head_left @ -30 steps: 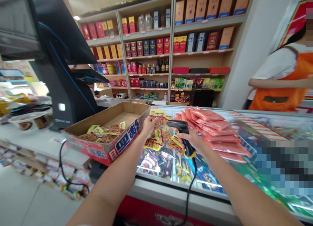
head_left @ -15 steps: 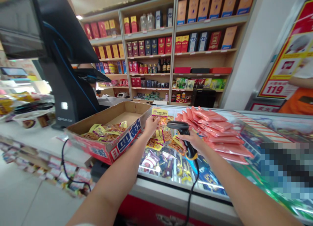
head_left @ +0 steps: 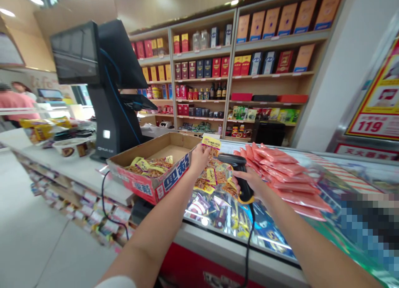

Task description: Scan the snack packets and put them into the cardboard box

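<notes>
My left hand [head_left: 200, 158] pinches the edge of a yellow-topped snack packet [head_left: 212, 143] at the far side of the counter. In my right hand [head_left: 251, 180] is a black barcode scanner [head_left: 232, 159], its head pointing left toward that packet and its cable hanging down over the counter front. Between and below the hands, more snack packets [head_left: 206, 180] lie on the glass counter top. Left of my left hand stands an open cardboard box [head_left: 183, 143] with several similar packets [head_left: 149, 165] in its near part.
Flat pink packages [head_left: 289, 178] are piled to the right of the scanner. A black checkout terminal [head_left: 109, 113] rises behind the box, with a bowl [head_left: 71, 147] beside it. Shelves of boxed goods [head_left: 207, 67] line the back. Two people [head_left: 18, 99] are at far left.
My view has turned slightly left and up, so everything sits further right and lower in it. Both hands keep their holds on the packet and the scanner.
</notes>
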Demonstrator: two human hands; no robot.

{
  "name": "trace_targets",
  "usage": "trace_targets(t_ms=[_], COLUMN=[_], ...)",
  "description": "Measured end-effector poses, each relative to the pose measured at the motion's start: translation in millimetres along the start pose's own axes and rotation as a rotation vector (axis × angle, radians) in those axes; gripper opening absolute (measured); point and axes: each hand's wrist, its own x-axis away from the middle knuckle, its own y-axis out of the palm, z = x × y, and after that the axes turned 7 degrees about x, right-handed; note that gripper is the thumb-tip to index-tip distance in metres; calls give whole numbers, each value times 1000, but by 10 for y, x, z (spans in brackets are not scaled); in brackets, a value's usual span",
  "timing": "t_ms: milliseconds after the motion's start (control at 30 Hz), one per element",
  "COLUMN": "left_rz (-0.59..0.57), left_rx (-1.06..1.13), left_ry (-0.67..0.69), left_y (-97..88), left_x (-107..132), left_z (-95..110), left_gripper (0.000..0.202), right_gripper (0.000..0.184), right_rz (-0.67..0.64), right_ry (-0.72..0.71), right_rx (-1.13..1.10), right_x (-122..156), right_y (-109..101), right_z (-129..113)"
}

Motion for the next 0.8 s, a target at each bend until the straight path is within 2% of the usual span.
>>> trace_targets(t_ms=[67, 133, 233, 300, 367, 433, 500, 600, 667, 733, 800], left_rz=[43, 85, 125, 125, 133, 165, 190, 177, 119, 10, -133], left_rx=[-109, -221, -438, -600, -743, -837, -863, -769, -642, -519, -460], left_ry=[66, 89, 35, -70, -174, -213, -160, 32, 210, 357, 419], left_y=[-284, -644, -1216, -1535, -1750, -1842, -1815, -1577, -1298, -936, -525], left_x=[-23, -50, -75, -69, -44, -10, 20, 41, 40, 28, -3], left_z=[213, 365, 433, 398, 346, 315, 325, 383, 400, 359, 252], left_gripper=[12, 14, 22, 28, 36, 42, 44, 38, 32, 24, 21], right_gripper=[34, 33, 32, 33, 34, 36, 36, 33, 30, 30, 28], right_rz=[-33, -80, -150, -181, -199, -199, -181, -126, -72, -4, 79], right_ry=[0, -24, -66, -81, -90, -94, -93, -87, -84, -81, -90], right_rx=[-31, -22, -23, -8, 1, 3, 4, -6, -10, 1, -21], right_x=[-24, -53, -117, -167, -208, -229, -225, -183, -140, -93, -47], right_y=[154, 354, 665, 824, 921, 956, 935, 807, 654, 454, 226], right_z=[-161, -347, -570, -636, -638, -605, -567, -526, -491, -425, -317])
